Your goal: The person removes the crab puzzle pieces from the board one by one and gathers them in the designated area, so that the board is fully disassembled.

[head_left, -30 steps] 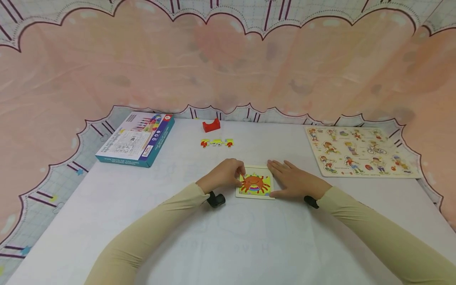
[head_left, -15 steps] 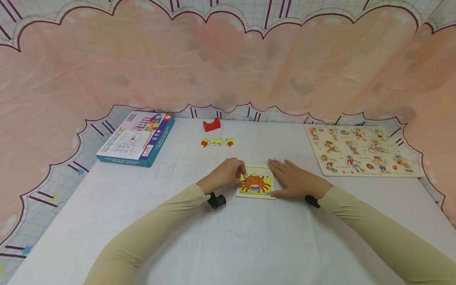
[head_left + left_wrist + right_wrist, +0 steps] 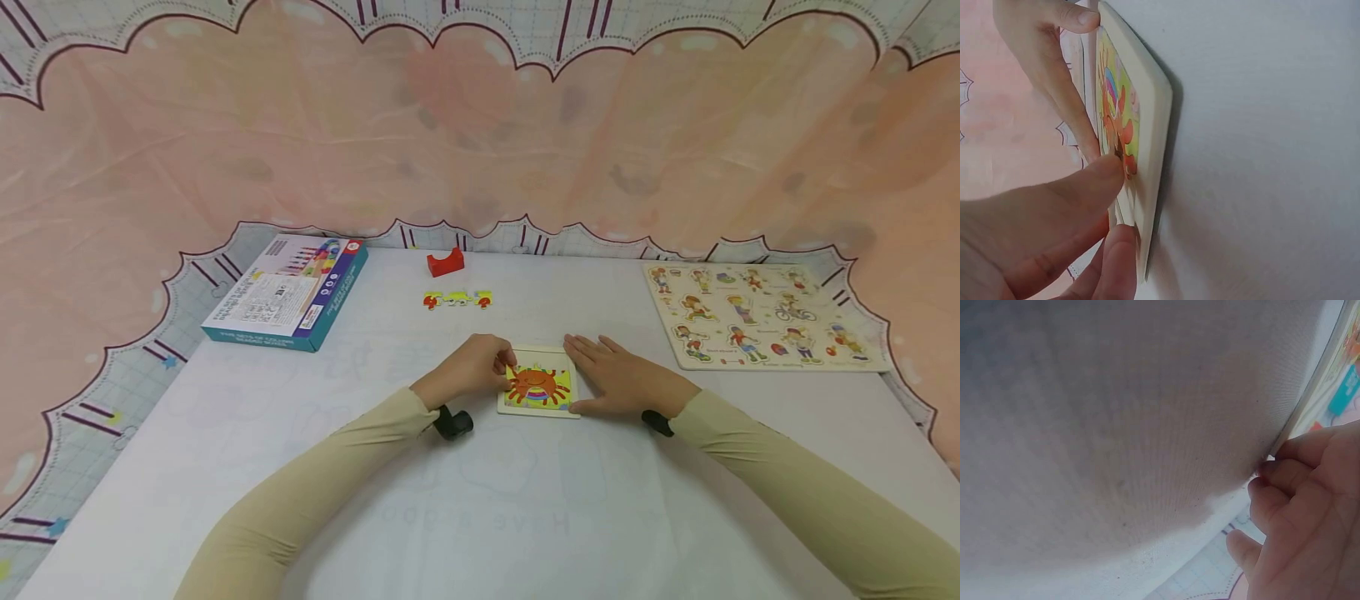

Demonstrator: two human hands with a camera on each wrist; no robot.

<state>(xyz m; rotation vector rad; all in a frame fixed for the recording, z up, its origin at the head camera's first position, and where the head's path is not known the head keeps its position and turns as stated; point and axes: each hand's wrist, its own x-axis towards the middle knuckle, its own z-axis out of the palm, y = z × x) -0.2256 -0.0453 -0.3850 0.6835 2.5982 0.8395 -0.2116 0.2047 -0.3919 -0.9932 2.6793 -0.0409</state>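
Observation:
A small wooden tray puzzle (image 3: 540,412) lies flat on the white table, with an orange crab picture (image 3: 537,385) in it and bare wood along its far side. My left hand (image 3: 476,367) is at the tray's left edge, thumb and fingers pinching a puzzle piece mostly hidden by them; in the left wrist view the thumb (image 3: 1100,178) reaches over the picture's edge. With fingers extended, my right hand (image 3: 626,379) rests along the tray's right edge, thumb at the near corner. In the right wrist view its fingertips (image 3: 1285,450) touch the tray's side.
Beyond the tray lie several loose yellow-and-red puzzle pieces (image 3: 457,299), and behind them a red curved block (image 3: 446,263). A teal-edged box (image 3: 285,293) stands at the back left. On the back right is a large wooden board (image 3: 757,321) with figures of children.
Both hands stay at the tray with almost no movement. The left hand's fingers shift very slightly at the left edge.

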